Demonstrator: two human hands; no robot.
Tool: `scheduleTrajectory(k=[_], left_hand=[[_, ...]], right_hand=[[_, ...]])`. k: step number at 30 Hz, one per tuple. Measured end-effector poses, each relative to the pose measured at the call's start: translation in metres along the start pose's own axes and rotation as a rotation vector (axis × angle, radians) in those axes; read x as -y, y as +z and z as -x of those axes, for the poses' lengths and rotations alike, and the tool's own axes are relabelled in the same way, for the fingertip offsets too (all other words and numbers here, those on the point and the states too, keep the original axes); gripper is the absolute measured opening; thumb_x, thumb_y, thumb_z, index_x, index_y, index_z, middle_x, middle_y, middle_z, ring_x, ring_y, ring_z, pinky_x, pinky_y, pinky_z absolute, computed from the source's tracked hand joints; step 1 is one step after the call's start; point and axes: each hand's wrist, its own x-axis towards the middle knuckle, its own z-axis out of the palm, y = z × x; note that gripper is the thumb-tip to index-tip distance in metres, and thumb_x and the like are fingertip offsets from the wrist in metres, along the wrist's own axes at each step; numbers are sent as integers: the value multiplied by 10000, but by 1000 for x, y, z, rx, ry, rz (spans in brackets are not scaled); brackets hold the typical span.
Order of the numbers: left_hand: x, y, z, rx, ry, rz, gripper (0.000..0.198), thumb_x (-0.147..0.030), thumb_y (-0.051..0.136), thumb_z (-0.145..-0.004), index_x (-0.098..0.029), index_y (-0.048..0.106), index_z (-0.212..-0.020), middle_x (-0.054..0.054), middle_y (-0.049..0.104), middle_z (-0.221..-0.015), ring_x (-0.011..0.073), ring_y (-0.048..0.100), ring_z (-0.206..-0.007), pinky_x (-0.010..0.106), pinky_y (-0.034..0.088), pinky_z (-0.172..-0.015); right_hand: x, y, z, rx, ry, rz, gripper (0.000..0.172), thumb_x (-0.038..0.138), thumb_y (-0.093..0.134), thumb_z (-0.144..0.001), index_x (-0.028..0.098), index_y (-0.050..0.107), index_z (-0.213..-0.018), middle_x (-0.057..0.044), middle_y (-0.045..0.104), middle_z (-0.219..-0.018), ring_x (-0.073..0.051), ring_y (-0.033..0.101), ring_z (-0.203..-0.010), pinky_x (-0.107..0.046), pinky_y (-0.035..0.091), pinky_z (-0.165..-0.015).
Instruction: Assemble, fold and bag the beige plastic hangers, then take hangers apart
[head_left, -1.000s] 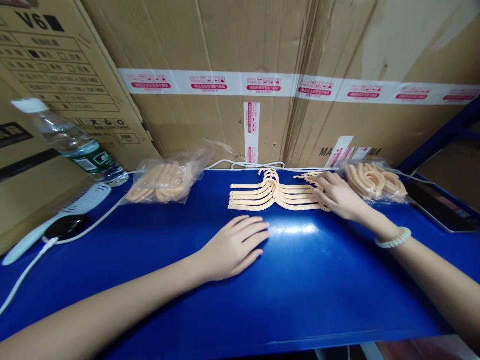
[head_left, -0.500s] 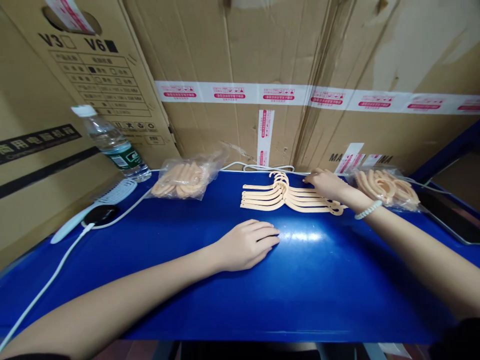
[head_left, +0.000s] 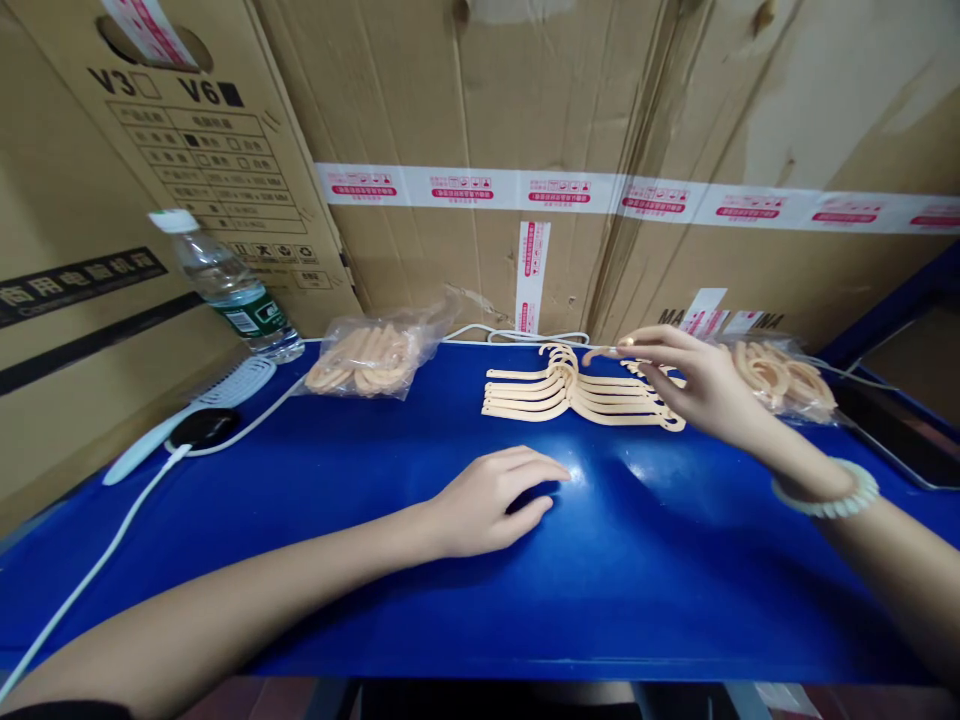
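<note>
Several beige plastic hangers [head_left: 525,408] lie in a neat overlapping row on the blue table, with their hooks bunched at the middle. My right hand [head_left: 694,375] hovers just above their right ends. Its fingers are stretched out and its thumb stands apart. The fingertips point left toward the hooks, and I make out nothing gripped in them. In front of the row, my left hand [head_left: 495,500] rests on the tabletop, thumb and fingers apart, holding nothing. Part of the right ends is hidden behind my right hand.
Clear bags of beige hangers stand left [head_left: 367,360] and right [head_left: 799,380]. At the left are a water bottle [head_left: 251,305], a hairbrush [head_left: 240,380] and a black puck with a white cable [head_left: 202,430]. A phone [head_left: 900,435] lies at right. Cardboard boxes [head_left: 465,270] wall the back.
My right hand has lifted off the right ends of the hangers and drawn back to the right, its fingers extended. The thumb of my left hand has spread away from its fingers.
</note>
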Motion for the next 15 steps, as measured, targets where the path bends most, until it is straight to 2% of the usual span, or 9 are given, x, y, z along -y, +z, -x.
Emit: scheduleTrajectory(k=[2,4,7,9,12,15], left_hand=[[-8,4,0,-21,-198,312,329,-242,577,-946,-192,626,-1267,107,718,-1218,225,682,-1108,391,566,-953],[-14,8,-1,-56,-386,622,436,-323,651,-916,-203,576,-1329,133,690,-1265,234,701,-1049,388,598,-861],[-20,12,-3,-205,-556,952,518,-435,728,-867,-198,574,-1301,155,639,-1323,216,708,-975,358,610,-788],[-21,12,-4,-345,-615,1024,458,-474,747,-849,-177,635,-1180,132,665,-1237,190,693,-949,298,606,-735],[-19,11,-4,-466,-666,1023,435,-521,779,-807,-145,673,-999,96,692,-1050,167,675,-884,222,582,-624],[-12,8,-4,-516,-731,1032,477,-564,805,-758,-138,651,-907,71,698,-989,135,673,-777,214,579,-597]], right_hand=[[28,5,15,-34,48,-194,317,282,506,-980,248,724,-1208,-111,662,-1230,-257,634,-1162,-414,542,-987],[50,16,28,-10,130,-423,324,300,548,-974,275,699,-1259,-98,638,-1289,-246,641,-1172,-376,581,-937],[71,38,44,139,205,-773,365,338,588,-966,290,656,-1322,-96,581,-1381,-219,675,-1121,-361,599,-922],[79,51,50,257,213,-914,369,348,605,-958,279,655,-1317,-97,574,-1386,-211,664,-1151,-359,587,-948],[79,58,52,356,151,-869,335,297,618,-948,269,673,-1277,-84,608,-1342,-199,631,-1200,-356,559,-982],[59,55,51,242,54,-521,265,238,582,-959,245,699,-1197,-87,656,-1255,-212,640,-1151,-403,540,-997]])
